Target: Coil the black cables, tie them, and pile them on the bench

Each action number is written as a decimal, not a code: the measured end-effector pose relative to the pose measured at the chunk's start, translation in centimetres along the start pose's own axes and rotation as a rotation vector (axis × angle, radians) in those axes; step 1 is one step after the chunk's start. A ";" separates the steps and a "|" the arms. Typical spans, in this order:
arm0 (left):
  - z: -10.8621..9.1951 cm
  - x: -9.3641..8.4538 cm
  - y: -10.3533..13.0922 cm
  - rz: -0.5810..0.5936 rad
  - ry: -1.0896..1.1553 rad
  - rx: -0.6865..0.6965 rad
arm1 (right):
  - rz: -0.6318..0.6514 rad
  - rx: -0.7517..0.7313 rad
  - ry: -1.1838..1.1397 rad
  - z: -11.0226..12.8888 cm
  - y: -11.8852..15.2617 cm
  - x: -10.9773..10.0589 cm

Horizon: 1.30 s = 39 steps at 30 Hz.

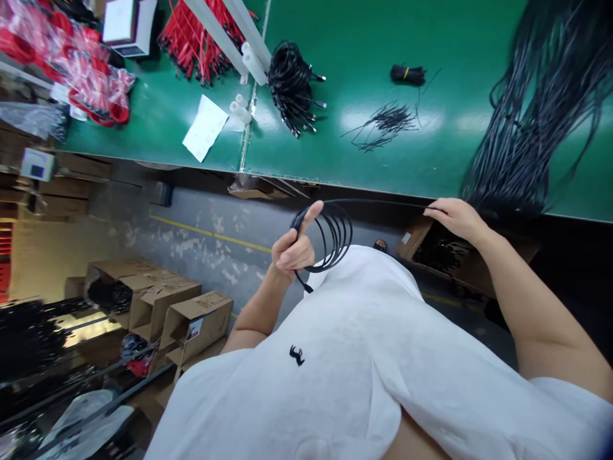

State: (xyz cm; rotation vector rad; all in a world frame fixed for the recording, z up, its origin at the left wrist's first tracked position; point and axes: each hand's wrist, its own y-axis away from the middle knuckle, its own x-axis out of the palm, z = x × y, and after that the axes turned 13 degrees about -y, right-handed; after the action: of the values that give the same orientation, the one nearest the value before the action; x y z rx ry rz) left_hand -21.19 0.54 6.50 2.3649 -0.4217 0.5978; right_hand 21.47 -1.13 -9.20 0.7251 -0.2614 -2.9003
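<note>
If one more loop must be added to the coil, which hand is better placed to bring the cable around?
Probably the right hand: it pinches the outstretched black cable, while the left hand is occupied holding the coiled loops.

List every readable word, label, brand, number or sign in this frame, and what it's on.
No text here can be read.
Paper: faint marks, too small.
Carton: print and label, too blurred.
Box below the table: white sticker, too small.
Shirt: dark emblem, no letters visible.
</note>
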 end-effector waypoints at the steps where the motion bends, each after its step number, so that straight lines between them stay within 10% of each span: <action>1: -0.3 0.0 0.1 -0.044 0.025 0.058 | -0.002 0.052 -0.005 -0.8 0.5 0.3; 7: -2.2 0.8 -0.9 -0.131 -0.010 0.164 | 0.182 0.262 0.239 1.3 3.5 3.2; 11: -0.7 1.4 -3.2 -0.073 -0.306 0.035 | 0.415 0.032 0.631 9.5 5.0 5.4; 18: 4.0 2.4 -5.6 0.247 -0.527 -0.168 | 0.649 -0.413 0.456 19.6 2.5 6.5; 25: 2.8 3.3 -4.8 0.546 -0.527 -0.334 | 0.426 -0.435 0.428 19.9 0.8 5.0; 32: 1.7 3.8 -4.0 0.370 -0.129 -0.255 | -0.167 -0.300 0.014 17.0 4.7 8.1; 39: 3.3 3.7 -2.8 0.731 -0.111 -0.538 | 0.225 -0.148 -0.679 17.3 0.1 12.6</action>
State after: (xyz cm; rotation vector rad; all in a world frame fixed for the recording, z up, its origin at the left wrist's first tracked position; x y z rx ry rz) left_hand -15.84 -0.14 4.77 1.6912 -1.3421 0.5709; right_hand 2.25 -1.15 0.11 -0.3135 -0.1744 -2.7968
